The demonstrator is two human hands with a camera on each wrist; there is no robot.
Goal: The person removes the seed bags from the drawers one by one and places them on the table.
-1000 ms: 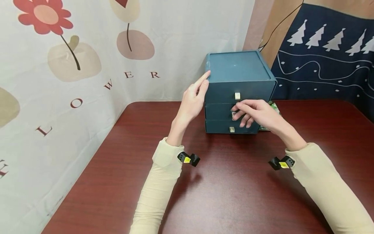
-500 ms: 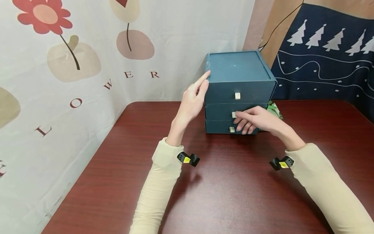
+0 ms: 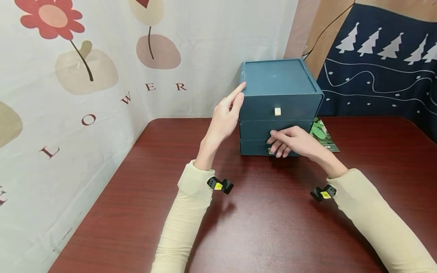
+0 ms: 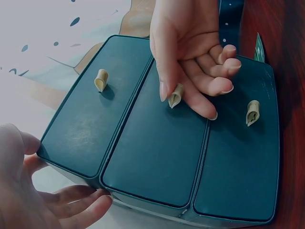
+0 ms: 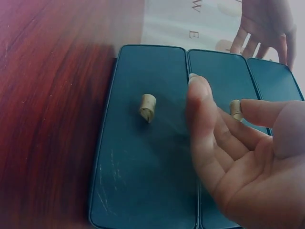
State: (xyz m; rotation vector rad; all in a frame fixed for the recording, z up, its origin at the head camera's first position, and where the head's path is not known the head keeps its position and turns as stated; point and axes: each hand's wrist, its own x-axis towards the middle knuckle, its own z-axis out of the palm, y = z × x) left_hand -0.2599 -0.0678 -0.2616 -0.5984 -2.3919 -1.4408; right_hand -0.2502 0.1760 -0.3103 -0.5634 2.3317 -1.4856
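Note:
A blue three-drawer box (image 3: 281, 77) stands on the table, its drawers flush at the front. My left hand (image 3: 223, 117) rests against the box's left side, forefinger at the top edge; the left wrist view shows the thumb at the upper drawer's corner and the other fingers loosely along the side. At the middle drawer (image 3: 254, 129), my right hand (image 3: 295, 140) has thumb and forefinger around the pale pull tab (image 4: 176, 96), pinching it. Its other fingers hang bent before the bottom drawer (image 3: 250, 148), partly covering that drawer's tab (image 4: 253, 113). The upper tab (image 3: 277, 112) is untouched.
A green printed leaflet or packet (image 3: 324, 136) lies on the reddish-brown table (image 3: 266, 227), right of the box and partly behind my right hand. A white printed curtain (image 3: 205, 45) hangs behind, and a dark blue tree-patterned cloth (image 3: 379, 76) is at the back right.
My right hand has moved down from just under the upper tab, then slightly left, to the middle drawer's tab. More of the green leaflet shows. My left hand has stayed in place.

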